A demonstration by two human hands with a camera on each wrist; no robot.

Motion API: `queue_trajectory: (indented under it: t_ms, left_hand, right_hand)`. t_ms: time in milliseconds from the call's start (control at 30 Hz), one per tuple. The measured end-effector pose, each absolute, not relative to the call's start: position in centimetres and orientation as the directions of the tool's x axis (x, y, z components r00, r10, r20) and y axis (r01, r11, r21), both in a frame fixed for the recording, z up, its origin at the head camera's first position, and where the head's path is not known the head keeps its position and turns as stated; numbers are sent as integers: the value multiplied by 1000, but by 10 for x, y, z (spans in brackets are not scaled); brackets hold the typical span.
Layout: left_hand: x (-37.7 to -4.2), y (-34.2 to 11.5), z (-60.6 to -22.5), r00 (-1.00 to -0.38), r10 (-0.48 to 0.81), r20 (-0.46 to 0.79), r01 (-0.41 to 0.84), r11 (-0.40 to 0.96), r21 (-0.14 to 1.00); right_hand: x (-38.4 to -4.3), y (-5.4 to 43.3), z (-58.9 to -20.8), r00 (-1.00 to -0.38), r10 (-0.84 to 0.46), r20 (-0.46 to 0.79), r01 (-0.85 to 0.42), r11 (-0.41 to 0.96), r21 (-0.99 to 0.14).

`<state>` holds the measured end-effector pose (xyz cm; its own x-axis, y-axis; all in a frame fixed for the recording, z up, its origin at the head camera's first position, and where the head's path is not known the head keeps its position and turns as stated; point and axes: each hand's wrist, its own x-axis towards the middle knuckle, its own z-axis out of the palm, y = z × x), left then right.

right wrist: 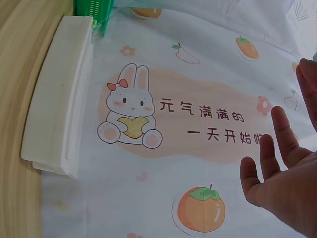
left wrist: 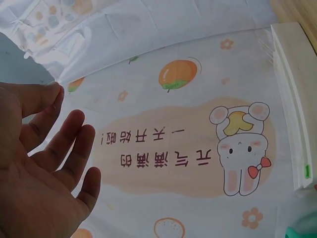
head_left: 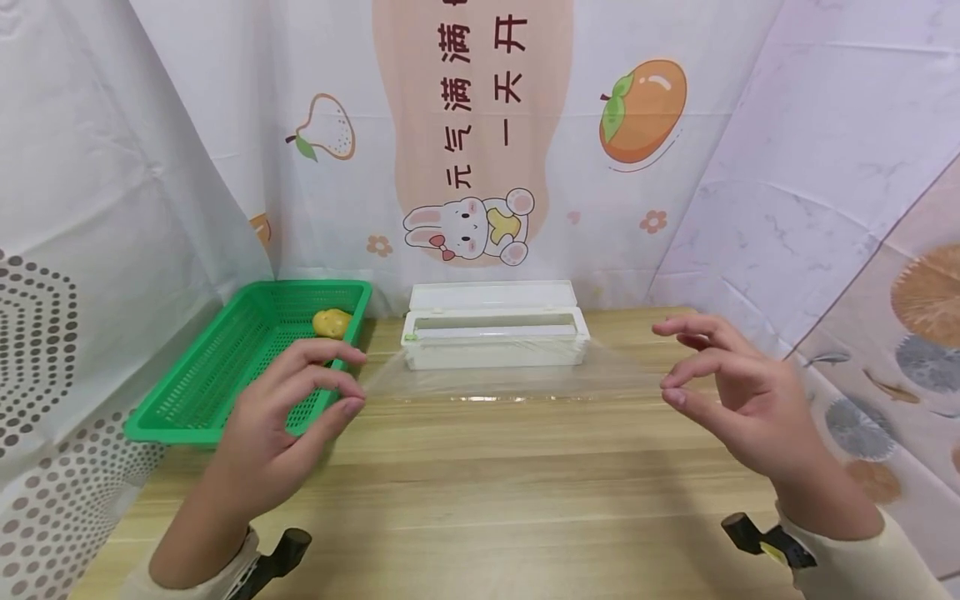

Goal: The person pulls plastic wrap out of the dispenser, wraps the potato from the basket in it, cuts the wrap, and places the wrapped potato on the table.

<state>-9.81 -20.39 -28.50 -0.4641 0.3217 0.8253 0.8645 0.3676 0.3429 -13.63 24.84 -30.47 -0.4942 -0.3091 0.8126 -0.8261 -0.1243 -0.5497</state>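
Note:
A sheet of clear cling film stretches out of an open white film dispenser near the back of the table. My left hand pinches its left corner between thumb and fingertips, beside the green basket. At the other corner, my right hand pinches the film the same way, its other fingers loosely bent. The film's front edge hangs nearly straight between both hands, above the wood. In the left wrist view the dispenser shows at the right; the right wrist view has the dispenser at the left.
A green plastic basket stands at the left, with a yellow potato inside near its back right corner. Behind the dispenser hangs a white printed cloth. The wooden tabletop spreads out in front.

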Motion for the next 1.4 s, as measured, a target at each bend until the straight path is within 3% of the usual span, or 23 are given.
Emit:
queue_trajectory:
  t_ms: [267, 633, 867, 1067, 1400]
  left_hand:
    - [-84, -210, -305, -479, 393, 785, 866, 359, 349]
    - [-73, -218, -330, -512, 468, 720, 856, 344, 386]
    - [-70, -216, -345, -559, 481, 675, 829, 345, 441]
    - [-75, -217, -367, -596, 525, 608, 801, 334, 497]
    - [-87, -223, -394, -620, 602, 504, 762, 309, 569]
  right_hand:
    - [-118, 248, -322, -465, -366, 807, -838, -111, -533]
    - [-109, 251, -351, -484, -426, 764, -820, -83, -566]
    - [-107, 251, -373, -541, -435, 719, -783, -52, -620]
    - [-107, 253, -394, -616, -463, 638, -737, 50, -675]
    - [-109, 257, -405, -688, -529, 497, -687, 253, -681]
